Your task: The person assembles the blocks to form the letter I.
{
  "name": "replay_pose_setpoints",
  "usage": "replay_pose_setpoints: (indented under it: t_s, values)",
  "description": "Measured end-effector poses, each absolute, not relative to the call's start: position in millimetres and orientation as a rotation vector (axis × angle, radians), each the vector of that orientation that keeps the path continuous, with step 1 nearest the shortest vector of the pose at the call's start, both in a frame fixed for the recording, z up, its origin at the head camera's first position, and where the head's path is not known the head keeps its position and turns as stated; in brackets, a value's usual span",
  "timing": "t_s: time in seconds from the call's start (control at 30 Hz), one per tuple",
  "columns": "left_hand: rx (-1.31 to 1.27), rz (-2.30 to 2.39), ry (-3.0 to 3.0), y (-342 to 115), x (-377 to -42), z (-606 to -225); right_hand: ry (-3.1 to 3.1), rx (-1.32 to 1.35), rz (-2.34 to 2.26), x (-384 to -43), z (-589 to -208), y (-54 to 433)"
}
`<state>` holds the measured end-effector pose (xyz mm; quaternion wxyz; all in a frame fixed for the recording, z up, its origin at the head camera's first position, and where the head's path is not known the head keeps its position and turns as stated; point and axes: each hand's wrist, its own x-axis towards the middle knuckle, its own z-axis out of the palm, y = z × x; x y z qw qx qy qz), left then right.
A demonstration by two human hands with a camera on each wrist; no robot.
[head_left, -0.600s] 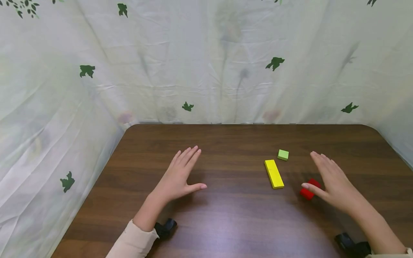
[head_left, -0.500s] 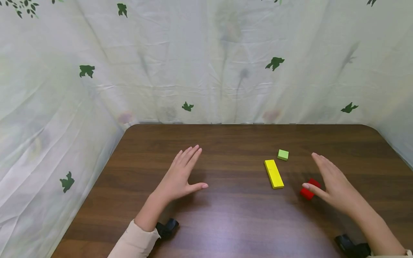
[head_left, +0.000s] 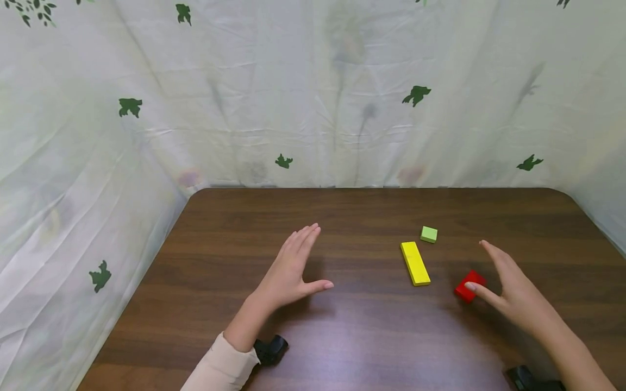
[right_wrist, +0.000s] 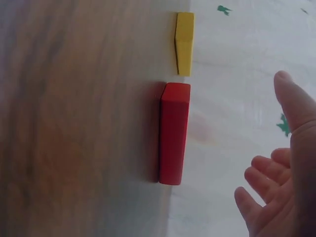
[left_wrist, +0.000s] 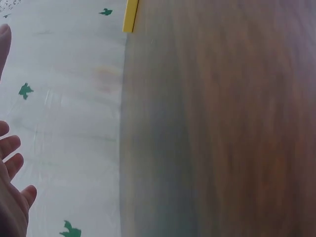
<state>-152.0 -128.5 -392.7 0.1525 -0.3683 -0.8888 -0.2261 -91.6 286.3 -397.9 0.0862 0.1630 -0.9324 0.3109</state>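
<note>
My left hand (head_left: 288, 271) hovers over the middle-left of the table, fingers extended and thumb spread, holding nothing. Over at the right, my right hand (head_left: 518, 293) is likewise spread above a red block (head_left: 468, 288), its thumb overlapping the block in the head view. Left of that lies a long flat yellow block (head_left: 415, 264), and just behind it a small light green block (head_left: 429, 234). In the right wrist view the red block (right_wrist: 174, 136) shows beside the hand's fingers, with the yellow block (right_wrist: 184, 44) beyond. The left wrist view catches one end of the yellow block (left_wrist: 130, 17).
The brown wooden table (head_left: 362, 336) has rounded far corners. A pale curtain (head_left: 313, 98) printed with green birds hangs behind it and along the sides. Black wrist devices sit below the left hand (head_left: 271, 350) and the right hand (head_left: 530, 379).
My left hand has drifted right, toward the table's middle. My right hand has shifted slightly right and nearer, uncovering more of the red block. The blocks lie as before.
</note>
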Motion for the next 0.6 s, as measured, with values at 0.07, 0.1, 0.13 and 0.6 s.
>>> replay_pose_setpoints:
  t_s: [0.07, 0.1, 0.13, 0.6]
  values:
    - [-1.056, -0.674, -2.552, -124.6, -151.5, -394.3, -2.774, 0.473, 0.938, -90.5, -399.3, 286.6]
    - [-1.054, -0.687, -2.554, -122.7, -151.3, -395.0, -2.772, 0.466, 0.945, -90.0, -400.0, 286.8]
    - [-1.053, -0.704, -2.553, -120.7, -151.1, -395.3, -2.77, 0.453, 0.951, -89.7, -400.8, 287.1]
    - [-1.017, -0.898, -2.587, -92.3, -149.7, -401.8, -2.745, 0.407, 0.957, -85.7, -416.7, 289.8]
